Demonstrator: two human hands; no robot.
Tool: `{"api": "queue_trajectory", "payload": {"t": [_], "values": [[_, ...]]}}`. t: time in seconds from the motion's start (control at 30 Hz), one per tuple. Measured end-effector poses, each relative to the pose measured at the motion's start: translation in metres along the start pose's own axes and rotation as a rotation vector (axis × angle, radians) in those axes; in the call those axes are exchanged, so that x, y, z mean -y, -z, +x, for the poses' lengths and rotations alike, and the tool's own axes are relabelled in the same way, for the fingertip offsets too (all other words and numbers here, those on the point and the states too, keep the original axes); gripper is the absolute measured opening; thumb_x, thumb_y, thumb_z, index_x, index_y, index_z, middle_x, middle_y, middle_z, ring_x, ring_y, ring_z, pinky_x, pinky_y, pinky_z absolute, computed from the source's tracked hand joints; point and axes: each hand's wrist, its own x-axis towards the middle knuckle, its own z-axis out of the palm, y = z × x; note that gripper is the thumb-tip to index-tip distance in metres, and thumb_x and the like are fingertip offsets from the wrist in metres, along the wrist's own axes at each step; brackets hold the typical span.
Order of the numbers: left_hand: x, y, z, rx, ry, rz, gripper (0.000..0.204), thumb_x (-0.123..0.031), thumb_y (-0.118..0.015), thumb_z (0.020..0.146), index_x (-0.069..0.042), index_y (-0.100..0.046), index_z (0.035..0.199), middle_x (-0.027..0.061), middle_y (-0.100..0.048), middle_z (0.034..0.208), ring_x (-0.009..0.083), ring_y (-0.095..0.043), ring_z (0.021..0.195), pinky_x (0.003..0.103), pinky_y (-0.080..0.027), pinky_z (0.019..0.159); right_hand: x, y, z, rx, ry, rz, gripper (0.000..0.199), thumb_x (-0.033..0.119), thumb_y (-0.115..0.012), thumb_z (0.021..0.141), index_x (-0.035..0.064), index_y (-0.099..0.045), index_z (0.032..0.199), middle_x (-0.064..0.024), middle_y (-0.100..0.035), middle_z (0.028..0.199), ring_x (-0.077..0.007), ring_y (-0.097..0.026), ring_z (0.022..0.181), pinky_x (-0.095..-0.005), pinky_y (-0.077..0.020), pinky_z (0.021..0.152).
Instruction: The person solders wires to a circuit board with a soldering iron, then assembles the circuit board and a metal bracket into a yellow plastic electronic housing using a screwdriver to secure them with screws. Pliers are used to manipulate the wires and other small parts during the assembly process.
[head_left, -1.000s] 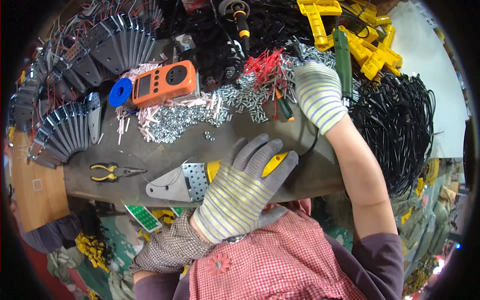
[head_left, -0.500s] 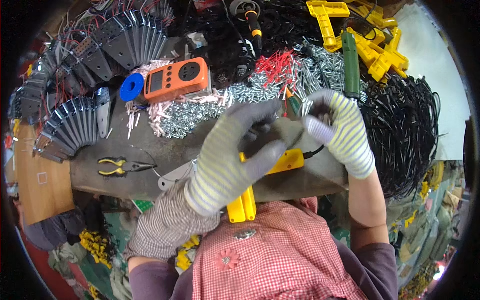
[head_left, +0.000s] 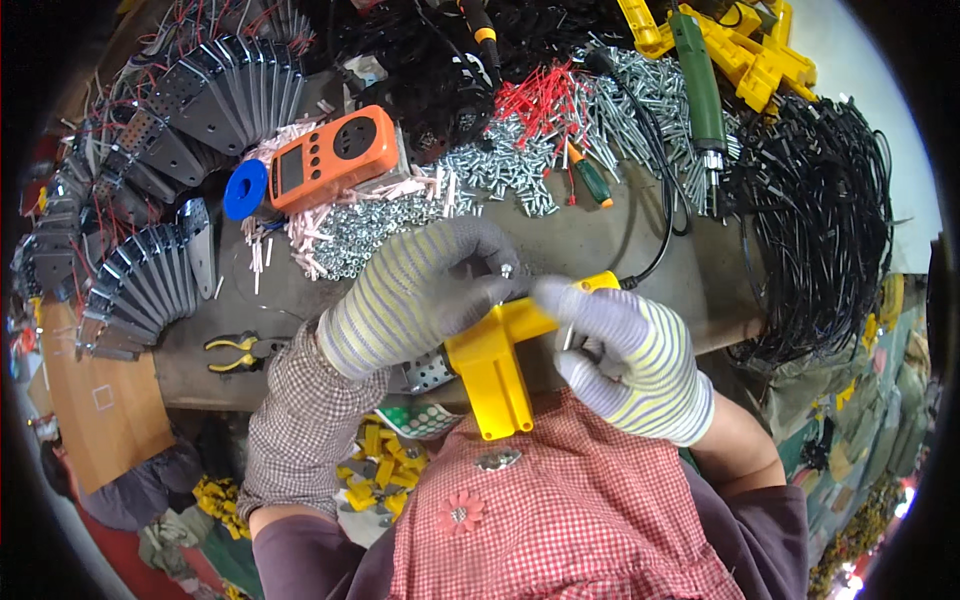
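Observation:
My left hand [head_left: 420, 295], in a grey striped glove, grips the top of a yellow plastic bracket [head_left: 495, 365] held close to my chest. A small silver screw [head_left: 506, 270] sticks up at my left fingertips. My right hand [head_left: 625, 355], gloved the same way, holds the bracket's right side, pinching a thin metal piece against it. A perforated metal plate [head_left: 430, 372] lies on the bench edge just under my left wrist.
A grey workbench [head_left: 600, 240] carries piles of silver screws [head_left: 500, 165], red pins [head_left: 540, 95], an orange meter [head_left: 335, 158], a blue tape roll [head_left: 245, 190], yellow-handled pliers [head_left: 240, 352], a green electric screwdriver [head_left: 700, 85], rows of metal brackets [head_left: 140, 290], black cable bundles [head_left: 820, 220] and yellow parts [head_left: 750, 50].
My right hand came back from the screw pile to the yellow bracket. My left hand lifted the bracket off the bench toward my chest; both hands now hold it.

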Motion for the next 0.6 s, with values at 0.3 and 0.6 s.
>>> {"api": "queue_trajectory", "payload": {"t": [0.3,0.6], "values": [[0.011,-0.013,0.016,0.037,-0.223,0.061,0.026,-0.008,-0.078,0.09,-0.008,-0.072,0.115,0.0019,-0.07,0.095,0.0121,-0.066,0.081,0.029,-0.054,0.072,-0.008,-0.03,-0.01,-0.054,0.127,-0.199,0.027,0.015,-0.074,0.09,0.0098,-0.077,0.117,-0.0109,-0.079,0.103,-0.0294,-0.078,0.09,-0.0392,-0.0634,0.08],[0.015,-0.02,0.025,0.125,-0.306,0.316,0.032,-0.016,-0.07,0.089,-0.01,-0.071,0.12,0.0122,-0.071,0.1,0.0346,-0.068,0.097,0.048,-0.053,0.09,0.0,-0.016,0.008,0.11,0.258,-0.618,0.018,0.02,-0.069,0.081,0.0114,-0.072,0.097,-0.0057,-0.065,0.092,-0.026,-0.07,0.081,-0.0374,-0.058,0.066]]}}
